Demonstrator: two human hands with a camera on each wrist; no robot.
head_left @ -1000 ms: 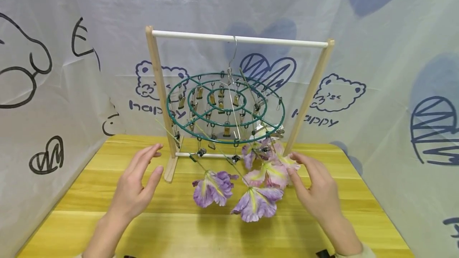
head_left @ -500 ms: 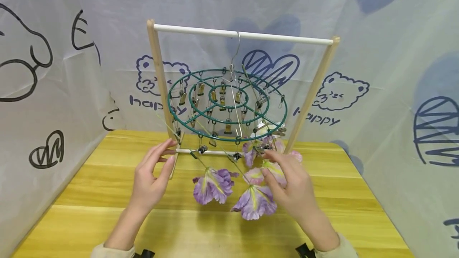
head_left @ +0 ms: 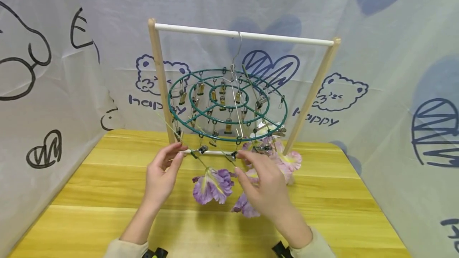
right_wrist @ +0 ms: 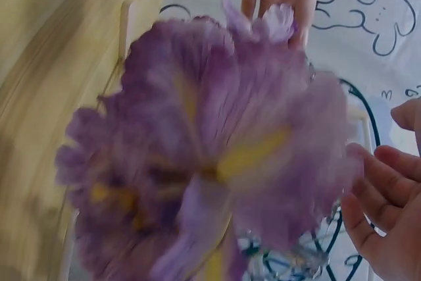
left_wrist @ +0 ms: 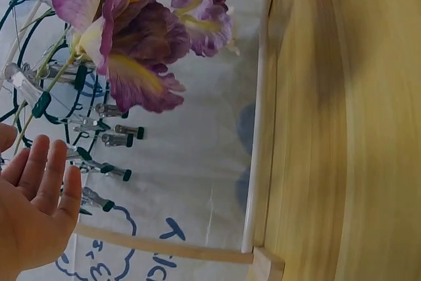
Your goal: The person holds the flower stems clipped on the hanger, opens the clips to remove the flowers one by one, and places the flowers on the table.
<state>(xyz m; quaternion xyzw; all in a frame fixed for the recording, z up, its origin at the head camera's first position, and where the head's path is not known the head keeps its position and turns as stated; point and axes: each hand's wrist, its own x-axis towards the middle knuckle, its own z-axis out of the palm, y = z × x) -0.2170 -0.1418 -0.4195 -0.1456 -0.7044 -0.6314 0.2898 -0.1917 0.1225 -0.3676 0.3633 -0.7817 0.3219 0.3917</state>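
Note:
A green round clip hanger [head_left: 183,124] carries several metal clips with artificial flowers dangling upside down by their stems. My left hand [head_left: 162,174], its fingers relaxed, is near the stem of the purple flower [head_left: 212,186] at the left. In the left wrist view, that hand [left_wrist: 39,208] shows spread fingers beside a clip [left_wrist: 29,90] at this stem. My right hand [head_left: 265,182] reaches over a second purple flower [head_left: 245,205], fingertips right at its clip and stem. The right wrist view has this hand [right_wrist: 388,202] loosely bent behind a large blurred purple bloom [right_wrist: 210,143].
The hanger's hook hangs from the white rod [head_left: 201,30] of a wooden stand [head_left: 310,94]. Pink and white flowers [head_left: 292,161] hang at the right. The stand is on a wood-grain table [head_left: 89,194], with a printed cloth [head_left: 376,71] behind.
Both hands have moved inward to the flower stems. My right hand has travelled left from the pink flowers to the front purple flower, now partly covering it. The flowers hang much as before.

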